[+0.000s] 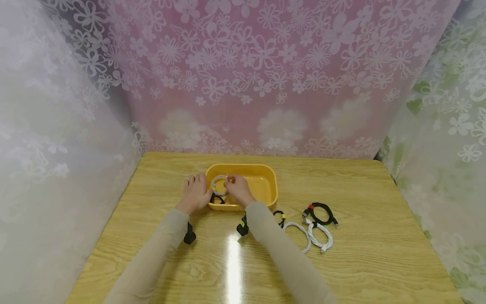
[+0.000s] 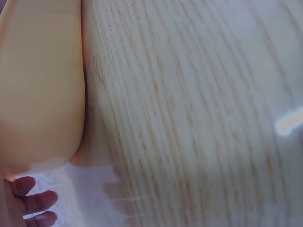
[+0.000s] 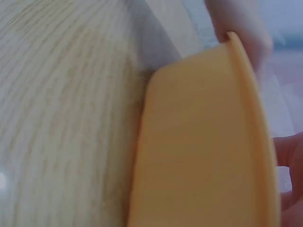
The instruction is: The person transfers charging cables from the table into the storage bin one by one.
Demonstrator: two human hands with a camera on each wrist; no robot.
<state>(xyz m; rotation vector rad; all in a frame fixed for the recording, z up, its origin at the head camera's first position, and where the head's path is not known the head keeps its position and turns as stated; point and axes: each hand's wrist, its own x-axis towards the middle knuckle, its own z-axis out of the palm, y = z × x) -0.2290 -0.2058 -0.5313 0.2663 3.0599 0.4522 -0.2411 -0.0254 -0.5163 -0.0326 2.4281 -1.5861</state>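
A yellow plastic bin (image 1: 265,169) stands on the table. In the head view my left hand (image 1: 195,194) holds its left rim, the thumb at the edge and the fingers outside. Those fingers (image 2: 38,201) show past the bin's end in the left wrist view. My right hand (image 1: 241,191) reaches inside the bin, where its fingertips pinch a coiled white cable (image 1: 215,182). Beside that coil, a small black cable (image 1: 218,199) lies in the bin's near left corner. The right wrist view shows the bin's outer wall (image 3: 194,137), with the cables hidden behind it.
Right of the bin lie a black cable with a red tie (image 1: 322,211), a thick white coiled cable (image 1: 327,240), a thinner white cable (image 1: 303,234) and a small black cable with a yellow tie (image 1: 281,214). The right forearm partly covers some. Floral curtains (image 1: 265,84) surround the wooden table (image 1: 379,253).
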